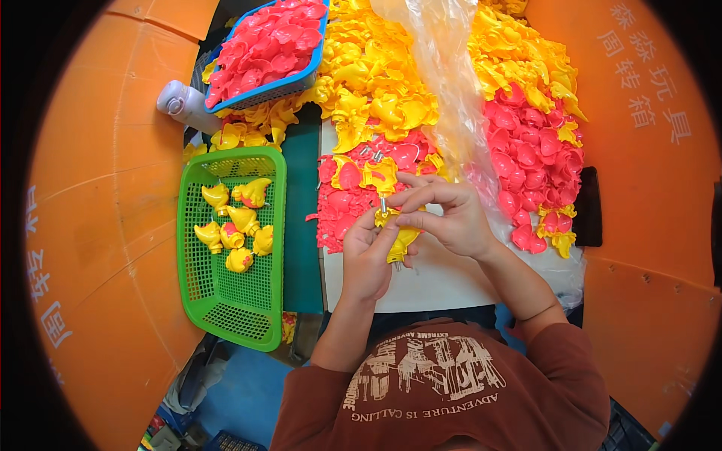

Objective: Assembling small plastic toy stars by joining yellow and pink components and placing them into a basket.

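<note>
My left hand (pixel 368 254) is closed around a small yellow plastic toy part (pixel 407 239) above the front of the white work surface. From the part's upper end a short silver metal pin (pixel 383 204) sticks up. My right hand (pixel 453 216) is closed on the same part from the right, its thumb against the yellow plastic and its index fingertip beside the pin. Fingers hide much of the part. Just beyond the hands lie loose red shells (pixel 342 201), yellow shells (pixel 380 174) and several small metal pins (pixel 371 155).
A green basket (pixel 277 225) at left holds several yellow-and-red toy figures (pixel 243 219). Behind it stand a pale bottle (pixel 188 105) and a blue basket (pixel 312 69) of red shells. Yellow shells (pixel 361 52) pile up at the back, beside clear plastic film (pixel 444 90). Orange panels (pixel 639 188) flank both sides.
</note>
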`<state>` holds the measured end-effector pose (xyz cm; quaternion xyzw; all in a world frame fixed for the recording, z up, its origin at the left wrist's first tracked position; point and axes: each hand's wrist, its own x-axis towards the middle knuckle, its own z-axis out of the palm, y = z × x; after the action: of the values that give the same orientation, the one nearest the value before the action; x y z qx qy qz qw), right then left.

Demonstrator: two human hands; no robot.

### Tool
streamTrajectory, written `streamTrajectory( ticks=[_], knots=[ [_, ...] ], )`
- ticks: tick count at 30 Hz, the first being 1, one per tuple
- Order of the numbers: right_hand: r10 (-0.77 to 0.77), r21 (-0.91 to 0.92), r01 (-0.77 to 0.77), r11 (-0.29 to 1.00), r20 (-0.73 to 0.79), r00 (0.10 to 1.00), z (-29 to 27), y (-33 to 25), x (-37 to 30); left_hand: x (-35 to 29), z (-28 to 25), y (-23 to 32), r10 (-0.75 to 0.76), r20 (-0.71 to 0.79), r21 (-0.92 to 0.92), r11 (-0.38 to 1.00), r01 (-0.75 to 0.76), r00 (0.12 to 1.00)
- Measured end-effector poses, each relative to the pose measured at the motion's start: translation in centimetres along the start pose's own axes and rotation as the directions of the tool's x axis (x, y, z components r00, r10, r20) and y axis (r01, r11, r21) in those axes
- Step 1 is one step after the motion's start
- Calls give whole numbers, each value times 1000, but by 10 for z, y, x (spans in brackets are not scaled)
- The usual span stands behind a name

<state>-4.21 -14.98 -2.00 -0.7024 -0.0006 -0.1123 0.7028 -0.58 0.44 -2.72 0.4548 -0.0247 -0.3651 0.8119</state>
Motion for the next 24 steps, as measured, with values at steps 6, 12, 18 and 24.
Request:
streamTrajectory(
  ticks=[6, 12, 18, 24],
  knots=[
    [-147, -237, 139, 962, -20, 989, -6, -7, 0, 1, -4, 0, 10, -14, -4, 1000, -10, 1000],
    [-244, -280, 239, 930, 20, 970, -3, -8, 3, 1, -3, 1, 17, -10, 24, 1000, -17, 1000],
    [-275, -353, 249, 902, -27, 961, -1, -7, -1, -1, -1, 2, 10, -17, 26, 1000, -10, 1000],
    [-287, -427, 273, 862, 33, 957, -5, -8, 1, 0, -4, 2, 29, -24, 92, 995, -27, 999]
  ],
)
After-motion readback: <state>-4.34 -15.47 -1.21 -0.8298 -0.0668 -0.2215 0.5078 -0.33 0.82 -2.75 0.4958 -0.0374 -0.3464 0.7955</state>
